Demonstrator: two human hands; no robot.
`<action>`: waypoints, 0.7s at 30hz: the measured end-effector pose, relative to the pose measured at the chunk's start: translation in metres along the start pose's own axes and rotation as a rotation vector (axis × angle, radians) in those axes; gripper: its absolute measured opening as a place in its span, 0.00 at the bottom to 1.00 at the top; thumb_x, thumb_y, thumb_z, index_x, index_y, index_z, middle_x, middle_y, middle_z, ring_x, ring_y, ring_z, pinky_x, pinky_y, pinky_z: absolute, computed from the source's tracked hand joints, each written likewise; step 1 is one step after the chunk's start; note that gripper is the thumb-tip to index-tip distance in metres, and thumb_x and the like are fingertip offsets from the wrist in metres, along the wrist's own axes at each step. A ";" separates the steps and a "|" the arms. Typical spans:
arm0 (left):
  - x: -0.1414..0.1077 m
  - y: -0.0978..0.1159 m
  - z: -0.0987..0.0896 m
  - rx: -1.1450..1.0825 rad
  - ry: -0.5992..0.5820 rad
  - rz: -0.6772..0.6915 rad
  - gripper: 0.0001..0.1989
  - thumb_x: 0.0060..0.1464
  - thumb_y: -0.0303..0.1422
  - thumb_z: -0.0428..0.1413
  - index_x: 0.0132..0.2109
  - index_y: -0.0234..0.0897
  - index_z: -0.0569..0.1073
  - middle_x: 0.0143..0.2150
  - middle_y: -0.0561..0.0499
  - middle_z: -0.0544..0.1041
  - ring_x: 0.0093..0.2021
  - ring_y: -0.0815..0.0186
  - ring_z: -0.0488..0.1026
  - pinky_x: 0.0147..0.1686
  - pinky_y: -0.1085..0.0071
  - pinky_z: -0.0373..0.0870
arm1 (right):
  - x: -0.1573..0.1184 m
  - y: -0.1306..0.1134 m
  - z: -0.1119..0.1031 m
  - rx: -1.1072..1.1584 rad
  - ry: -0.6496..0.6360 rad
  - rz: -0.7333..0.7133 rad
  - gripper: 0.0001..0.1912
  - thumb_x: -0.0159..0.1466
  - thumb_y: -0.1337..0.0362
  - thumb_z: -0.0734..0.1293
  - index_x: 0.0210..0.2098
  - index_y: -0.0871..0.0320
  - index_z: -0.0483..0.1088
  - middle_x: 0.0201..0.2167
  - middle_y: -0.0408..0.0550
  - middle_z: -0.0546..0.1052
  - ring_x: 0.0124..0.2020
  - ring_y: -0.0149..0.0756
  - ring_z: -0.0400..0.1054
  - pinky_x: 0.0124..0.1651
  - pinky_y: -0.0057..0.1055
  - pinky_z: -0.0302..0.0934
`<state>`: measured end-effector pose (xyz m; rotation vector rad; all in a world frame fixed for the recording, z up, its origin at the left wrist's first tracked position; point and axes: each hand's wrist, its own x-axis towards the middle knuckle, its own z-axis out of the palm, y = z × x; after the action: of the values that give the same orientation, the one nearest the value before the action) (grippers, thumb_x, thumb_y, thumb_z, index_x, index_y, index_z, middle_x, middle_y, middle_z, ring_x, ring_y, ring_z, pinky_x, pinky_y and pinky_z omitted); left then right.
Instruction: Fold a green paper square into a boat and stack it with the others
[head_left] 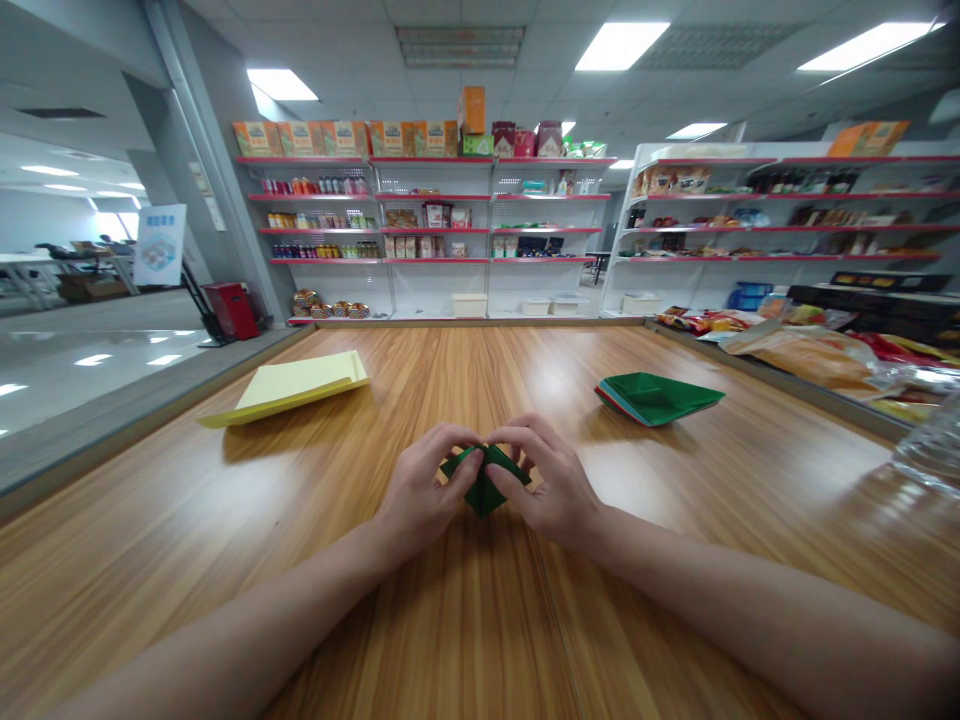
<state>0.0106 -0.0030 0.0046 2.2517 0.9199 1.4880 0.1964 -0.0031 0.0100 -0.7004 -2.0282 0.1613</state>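
Between my two hands is a small piece of folded green paper (484, 495), just above or on the table; I cannot tell which. My left hand (424, 480) pinches its left side between thumb and fingers. On the other side my right hand (556, 485) grips it the same way, with the thumb on the front face. Both sets of fingertips meet near the paper's top edge and hide part of it. A crease or slit runs down the middle, and the lower end comes to a point.
Yellow paper sheets (300, 388) lie at the left of the wooden table (465, 370). A stack of coloured paper with green on top (660, 397) sits at the right. Packaged goods (817, 360) and clear plastic (930, 445) are along the right edge. Stocked shelves (439, 260) stand behind.
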 end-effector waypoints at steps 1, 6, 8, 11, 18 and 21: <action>0.000 0.000 0.000 -0.001 -0.001 -0.008 0.04 0.60 0.29 0.52 0.42 0.38 0.70 0.38 0.53 0.73 0.39 0.70 0.71 0.38 0.72 0.69 | 0.000 0.000 0.000 -0.002 -0.002 0.002 0.15 0.61 0.67 0.65 0.48 0.56 0.65 0.39 0.49 0.66 0.37 0.33 0.63 0.34 0.30 0.63; 0.000 0.002 0.000 -0.028 -0.014 -0.085 0.04 0.60 0.31 0.52 0.41 0.36 0.69 0.36 0.52 0.73 0.36 0.71 0.72 0.35 0.74 0.70 | 0.000 0.001 0.000 -0.009 -0.018 0.023 0.14 0.61 0.67 0.65 0.47 0.55 0.64 0.39 0.48 0.66 0.36 0.32 0.63 0.33 0.29 0.62; 0.000 0.003 -0.001 -0.037 -0.017 -0.096 0.04 0.60 0.31 0.52 0.41 0.36 0.69 0.36 0.52 0.73 0.36 0.70 0.72 0.35 0.74 0.70 | 0.000 0.001 0.000 -0.009 -0.017 0.030 0.12 0.61 0.67 0.65 0.45 0.56 0.64 0.39 0.48 0.66 0.35 0.31 0.63 0.33 0.28 0.62; -0.001 0.004 -0.001 -0.040 -0.020 -0.093 0.04 0.60 0.30 0.52 0.40 0.36 0.69 0.35 0.52 0.73 0.36 0.70 0.72 0.36 0.74 0.71 | -0.002 0.001 0.001 -0.014 -0.011 0.048 0.10 0.61 0.66 0.64 0.43 0.56 0.63 0.38 0.47 0.66 0.34 0.30 0.63 0.32 0.28 0.61; -0.001 0.005 0.001 -0.085 0.013 -0.135 0.03 0.60 0.30 0.51 0.40 0.35 0.67 0.35 0.51 0.74 0.36 0.69 0.74 0.36 0.73 0.72 | -0.004 0.002 0.003 -0.039 -0.048 0.157 0.09 0.63 0.65 0.63 0.43 0.57 0.61 0.33 0.45 0.68 0.32 0.30 0.65 0.33 0.29 0.61; -0.002 0.005 0.002 -0.131 0.016 -0.187 0.04 0.60 0.32 0.51 0.40 0.35 0.67 0.35 0.50 0.75 0.36 0.68 0.75 0.36 0.72 0.73 | -0.005 0.001 0.001 -0.030 -0.070 0.193 0.09 0.63 0.64 0.62 0.43 0.57 0.61 0.33 0.45 0.69 0.31 0.31 0.66 0.33 0.29 0.61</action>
<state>0.0133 -0.0077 0.0053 2.0054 0.9777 1.4408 0.1976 -0.0046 0.0049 -0.9208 -2.0311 0.2718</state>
